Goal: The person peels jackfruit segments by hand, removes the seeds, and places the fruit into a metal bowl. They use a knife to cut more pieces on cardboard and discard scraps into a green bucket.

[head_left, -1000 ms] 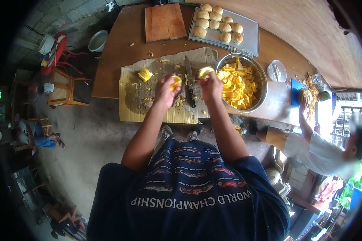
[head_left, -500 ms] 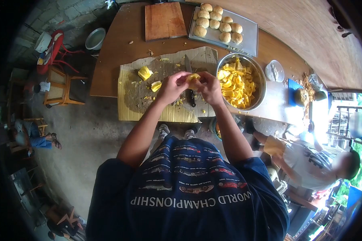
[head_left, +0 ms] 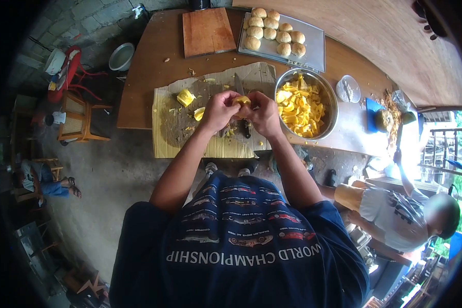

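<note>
My left hand and my right hand meet over the cardboard sheet, fingers closed round a yellow jackfruit pod held between them. Below them lies a knife, its blade pointing away and its middle hidden by my hands. To the left on the cardboard rest a yellow jackfruit chunk and a smaller yellow piece, among scattered scraps. Just right of my right hand stands a metal bowl heaped with jackfruit pieces.
At the back of the table are a wooden board and a metal tray of round buns. A clear plastic tub sits past the bowl. Another person stands at right. A chair is at left.
The pod has turned between my fingers, and my hands have shifted slightly. The person at right has moved an arm out toward the table. The whole view has shifted a little.
</note>
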`<control>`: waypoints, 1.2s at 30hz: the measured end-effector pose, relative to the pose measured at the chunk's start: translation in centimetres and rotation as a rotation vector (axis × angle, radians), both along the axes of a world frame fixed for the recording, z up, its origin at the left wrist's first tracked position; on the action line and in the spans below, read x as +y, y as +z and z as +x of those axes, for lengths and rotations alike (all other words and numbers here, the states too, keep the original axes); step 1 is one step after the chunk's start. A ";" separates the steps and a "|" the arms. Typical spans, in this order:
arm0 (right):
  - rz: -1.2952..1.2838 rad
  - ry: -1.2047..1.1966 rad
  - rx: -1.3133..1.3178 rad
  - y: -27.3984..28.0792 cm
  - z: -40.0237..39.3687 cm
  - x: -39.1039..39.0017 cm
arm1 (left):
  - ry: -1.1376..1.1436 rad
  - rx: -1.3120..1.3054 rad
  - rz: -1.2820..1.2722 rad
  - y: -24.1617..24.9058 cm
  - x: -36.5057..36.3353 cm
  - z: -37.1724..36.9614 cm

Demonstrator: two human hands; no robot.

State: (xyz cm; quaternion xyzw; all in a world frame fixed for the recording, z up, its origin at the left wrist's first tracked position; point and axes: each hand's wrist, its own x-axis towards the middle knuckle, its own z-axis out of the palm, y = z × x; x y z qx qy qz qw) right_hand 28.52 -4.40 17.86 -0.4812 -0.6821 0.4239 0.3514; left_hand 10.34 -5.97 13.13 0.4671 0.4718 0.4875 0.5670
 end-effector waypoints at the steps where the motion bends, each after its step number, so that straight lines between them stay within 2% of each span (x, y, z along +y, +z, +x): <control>1: 0.000 0.002 0.002 -0.1 -0.2 0.0 | -0.012 0.027 -0.051 0.3 0.0 -0.1; 5: -0.049 0.029 0.054 -2.3 -0.6 0.2 | 0.015 0.125 -0.090 0.3 0.1 -0.3; 7: -0.068 0.033 0.090 -2.5 -1.0 0.4 | 0.079 0.559 0.143 1.7 -0.3 -0.4; 8: -0.326 0.031 0.305 -2.6 -0.9 0.2 | 0.081 0.560 0.142 1.9 -0.5 -0.6; 9: -0.583 0.029 0.519 -2.3 -0.9 0.1 | 0.089 0.606 0.328 2.1 -0.8 -0.8; 10: -0.581 0.031 0.519 -2.0 -0.8 0.2 | 0.096 0.650 0.515 2.3 -0.9 -0.9; 11: -0.602 0.088 0.504 -1.6 -0.6 0.3 | 0.111 0.649 0.599 2.5 -1.0 -0.9; 13: -0.624 0.143 0.491 -1.4 -0.4 0.3 | 0.142 0.592 0.532 1.9 -1.3 -0.9; 15: -0.321 0.143 0.332 -1.4 -0.3 0.5 | 0.176 0.534 0.468 1.1 -1.4 -1.0; 17: -0.224 0.132 0.391 -1.8 -0.7 0.2 | 0.068 -0.176 -0.092 0.3 -1.4 -1.2; 18: -0.129 0.125 0.448 -1.9 -0.8 0.1 | 0.068 -0.178 -0.089 1.0 -1.4 -1.3; 19: -0.128 0.126 0.447 -1.7 -0.9 0.0 | 0.039 -0.388 -0.207 2.3 -1.7 -1.4; 20: -0.018 0.132 0.415 -1.5 -0.9 -0.2 | 0.012 -0.599 -0.326 3.0 -1.9 -1.5; 21: 0.090 0.140 0.382 -1.3 -1.1 -0.3 | 0.017 -0.601 -0.325 2.7 -1.8 -1.6; 22: 0.088 0.146 0.382 -1.1 -1.0 -0.2 | 0.042 -0.540 -0.296 2.0 -1.5 -1.6; 24: 0.222 0.230 0.126 -0.9 -0.5 0.3 | 0.067 -0.482 -0.265 1.5 -1.4 -1.5; 25: 0.224 0.232 0.125 -1.0 -0.6 0.4 | 0.097 -0.485 -0.238 1.4 -1.5 -1.4; 27: 0.046 0.165 0.382 -1.2 -0.8 0.5 | 0.122 -0.489 -0.214 1.4 -1.5 -0.9; 28: 0.046 0.164 0.381 -1.1 -0.8 0.4 | 0.133 -0.407 -0.177 1.5 -1.5 -0.7; 30: 0.020 0.053 0.206 -0.4 -0.9 0.0 | 0.148 -0.326 -0.141 1.7 -1.5 -0.3; 31: 0.019 0.056 0.205 0.1 -0.9 -0.1 | 0.131 -0.254 -0.105 1.8 -1.4 -0.2; 33: 0.130 0.049 -0.012 1.3 -0.9 -0.3 | 0.109 -0.182 -0.072 1.9 -1.1 -0.2; 34: 0.127 0.046 -0.012 1.5 -0.8 -0.4 | 0.108 -0.089 -0.015 2.0 -0.9 -0.2; 36: 0.069 0.055 -0.254 1.9 -0.8 -0.3 | 0.104 0.002 0.042 1.9 -0.6 -0.2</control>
